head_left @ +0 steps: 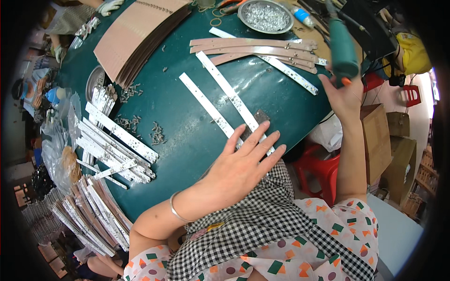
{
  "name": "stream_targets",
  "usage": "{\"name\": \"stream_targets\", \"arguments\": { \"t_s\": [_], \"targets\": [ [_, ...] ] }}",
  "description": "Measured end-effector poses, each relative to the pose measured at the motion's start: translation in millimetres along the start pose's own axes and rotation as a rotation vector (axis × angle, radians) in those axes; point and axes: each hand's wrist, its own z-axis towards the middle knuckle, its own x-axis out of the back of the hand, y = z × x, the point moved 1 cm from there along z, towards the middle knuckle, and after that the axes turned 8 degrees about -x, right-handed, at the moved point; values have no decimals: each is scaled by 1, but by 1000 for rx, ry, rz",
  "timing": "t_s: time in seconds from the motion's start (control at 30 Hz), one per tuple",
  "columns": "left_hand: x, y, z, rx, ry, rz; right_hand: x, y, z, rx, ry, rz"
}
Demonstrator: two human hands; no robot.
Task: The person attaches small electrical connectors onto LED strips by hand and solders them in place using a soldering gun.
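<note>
My left hand (pixel 243 164) lies palm down with its fingers spread over the near ends of two white strips (pixel 206 104) on the green table (pixel 178 122). A small dark metal piece (pixel 261 117) sits beside its fingertips. At the right, my right hand (pixel 347 96) is wrapped round a green electric screwdriver (pixel 342 49) with an orange part, raised above the table edge. Its working tip is hard to make out. Several brownish strips (pixel 253 46) lie across another white strip (pixel 290 75) at the far side, close to the screwdriver.
A steel bowl of small shiny parts (pixel 266 18) stands at the back. Stacked brown panels (pixel 140 35), loose screws (pixel 158 133) and piled white strips (pixel 112 145) occupy the left. A red stool (pixel 323 175) and a cardboard box (pixel 376 140) stand right. Other people work at far left.
</note>
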Motion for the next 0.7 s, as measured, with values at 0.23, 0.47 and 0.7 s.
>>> {"name": "stream_targets", "arguments": {
  "t_s": [0.23, 0.47, 0.7],
  "targets": [
    [-28, -6, 7, -78, 240, 105, -22, 4, 45, 222, -118, -212],
    [-18, 2, -8, -156, 251, 141, -40, 21, 55, 267, -220, -213],
    [38, -4, -73, 44, 350, 222, -36, 48, 59, 293, -284, -97]
  ]
}}
